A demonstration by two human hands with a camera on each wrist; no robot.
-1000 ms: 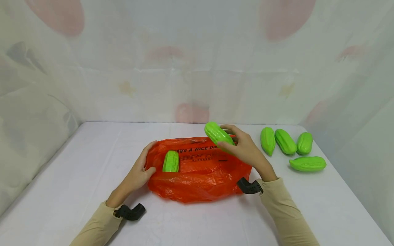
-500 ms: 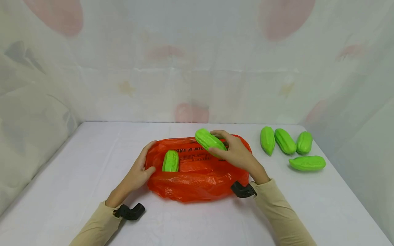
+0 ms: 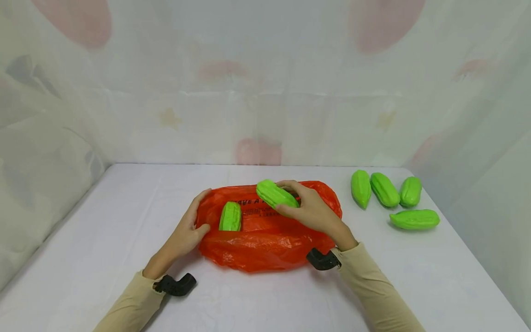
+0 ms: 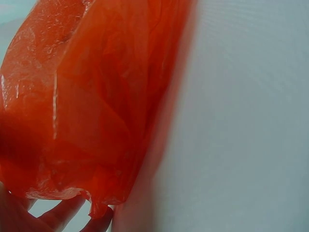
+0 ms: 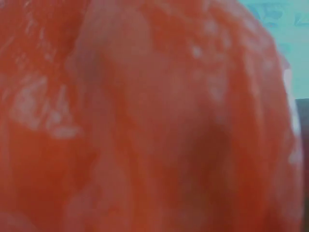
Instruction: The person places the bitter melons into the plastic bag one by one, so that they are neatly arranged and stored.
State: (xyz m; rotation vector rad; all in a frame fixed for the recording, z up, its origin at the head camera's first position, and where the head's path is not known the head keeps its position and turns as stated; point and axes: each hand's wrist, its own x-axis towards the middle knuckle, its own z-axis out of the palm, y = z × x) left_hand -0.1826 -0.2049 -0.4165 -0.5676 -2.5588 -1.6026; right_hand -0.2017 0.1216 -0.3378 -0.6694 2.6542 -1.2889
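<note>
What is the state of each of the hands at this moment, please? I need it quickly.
Left hand: holding the red bag by its left side.
Right hand: holding one green vegetable at the bag's opening.

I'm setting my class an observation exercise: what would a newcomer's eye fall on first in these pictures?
Probably the red bag, open near the centre, with the left hand at its left edge and a green gourd inside. Next comes the held gourd, gripped by the right hand at the bag's mouth. Four more gourds lie on the right of the table.
</note>
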